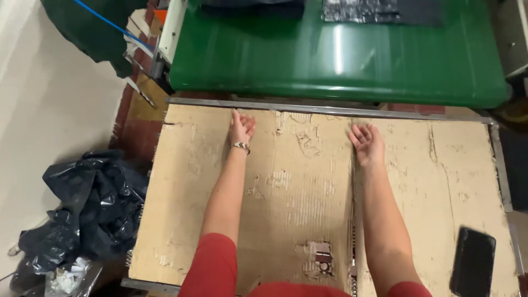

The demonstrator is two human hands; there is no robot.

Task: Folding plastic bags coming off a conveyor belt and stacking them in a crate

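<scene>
Head view: both arms stretched out over a cardboard-topped counter (440,165), red sleeves at the near edge.
Left hand (241,129): palm down, fingers loosely extended, resting flat on the cardboard near the far edge. Open, gripping nothing. Metal bracelet (240,146) on the wrist.
Right hand (367,144): fingers slightly curled, also open and empty, resting on the cardboard just right of the centre seam.
Cardboard sheet (187,192): brown, worn, top layer torn off in patches; covers the whole counter. Seam runs near to far under the right forearm. Both hands touch it at the far side.
Metal frame (330,110): thin strip along the far edge of the counter, continues down the right side.
Phone (472,262): dark, flat, lying on the cardboard at near right, well apart from both hands.
Green surface (341,55): glossy, directly beyond the far edge of the counter.
Black plastic bag (88,203): crumpled, on the floor left of the counter.
Small dark patch (319,258): hole or residue in the cardboard, near centre; cannot tell which.
</scene>
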